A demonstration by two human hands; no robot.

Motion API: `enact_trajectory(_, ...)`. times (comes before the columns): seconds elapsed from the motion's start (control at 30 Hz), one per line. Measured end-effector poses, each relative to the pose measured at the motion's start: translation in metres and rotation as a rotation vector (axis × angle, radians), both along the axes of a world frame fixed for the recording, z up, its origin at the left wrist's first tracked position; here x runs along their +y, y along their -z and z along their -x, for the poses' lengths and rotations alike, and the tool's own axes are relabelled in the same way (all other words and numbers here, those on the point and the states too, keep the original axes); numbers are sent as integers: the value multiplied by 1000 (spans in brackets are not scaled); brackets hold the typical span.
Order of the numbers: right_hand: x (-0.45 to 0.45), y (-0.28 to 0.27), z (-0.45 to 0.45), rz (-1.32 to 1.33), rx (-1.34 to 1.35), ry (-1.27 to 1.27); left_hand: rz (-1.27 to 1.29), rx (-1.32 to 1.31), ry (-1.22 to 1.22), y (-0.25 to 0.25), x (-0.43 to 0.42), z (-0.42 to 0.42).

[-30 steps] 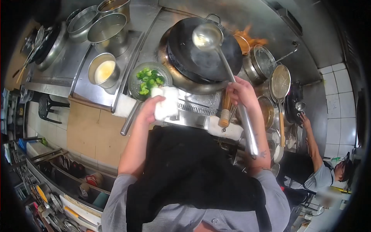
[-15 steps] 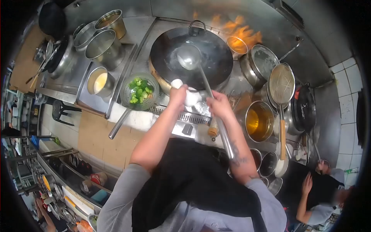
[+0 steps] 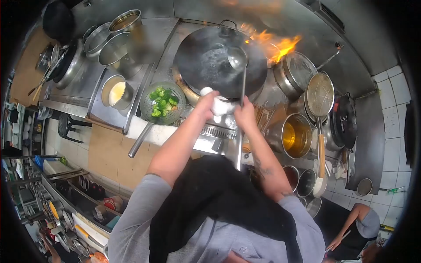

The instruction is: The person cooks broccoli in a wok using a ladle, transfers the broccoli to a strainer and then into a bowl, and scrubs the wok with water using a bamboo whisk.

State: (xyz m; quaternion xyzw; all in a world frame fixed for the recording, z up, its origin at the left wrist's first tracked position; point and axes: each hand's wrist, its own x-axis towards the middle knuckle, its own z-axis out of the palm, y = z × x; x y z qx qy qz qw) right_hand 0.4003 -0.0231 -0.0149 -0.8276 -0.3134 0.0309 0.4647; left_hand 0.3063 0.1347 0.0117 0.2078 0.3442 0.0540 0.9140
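Observation:
My left hand [image 3: 206,106] is closed around a white cloth [image 3: 222,107] at the near rim of a large dark wok [image 3: 197,59]. Wisps of steam or smoke hang over the wok's wet inner surface. In my right hand [image 3: 245,115] is the long metal handle of a ladle [image 3: 237,58]. Its bowl hangs over the right part of the wok, and the handle's end points back toward my apron. Left of the wok, a perforated strainer [image 3: 177,93] holds broccoli [image 3: 162,101], its handle reaching toward me.
Flames [image 3: 280,46] rise behind the wok's right side. A pot of yellow oil [image 3: 269,133] and a wire skimmer [image 3: 320,94] lie to the right. Metal pots, one a pot of pale yellow liquid [image 3: 105,94], stand at left. Another person's arm [image 3: 351,221] shows at lower right.
The ladle's bowl has moved right across the wok, and its handle is now nearly upright in view. The wok appears slightly further right. The flames have shifted, and the other person has moved.

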Motion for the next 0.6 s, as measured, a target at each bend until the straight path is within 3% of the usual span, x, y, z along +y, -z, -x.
enact_trajectory(0.03,-12,3,5,-12,-136,-43,-190,83,-14,34,3,-10)
enact_trajectory(0.13,-10,-96,39,134,595,-125,-256,111,-121,6,-17,-2)
enact_trajectory(0.17,2,-98,28,168,712,-105,-249,75,-41,-5,-16,3)
enact_trajectory(0.27,22,-64,15,141,477,38,-75,-33,87,20,2,-2)
enact_trajectory(0.3,15,-40,16,122,168,49,-88,-32,57,10,3,1)
enact_trajectory(0.37,-5,-68,39,224,188,-2,-172,-14,42,21,4,1)
enact_trajectory(0.43,-5,-117,54,247,676,16,-219,42,49,19,5,-1)
enact_trajectory(0.53,2,-112,37,268,386,-18,-159,-3,106,9,9,5)
enact_trajectory(0.57,4,-80,28,228,-83,-19,-50,-89,166,13,13,13)
enact_trajectory(0.6,10,-76,24,154,-83,-24,-59,-87,151,9,16,29)
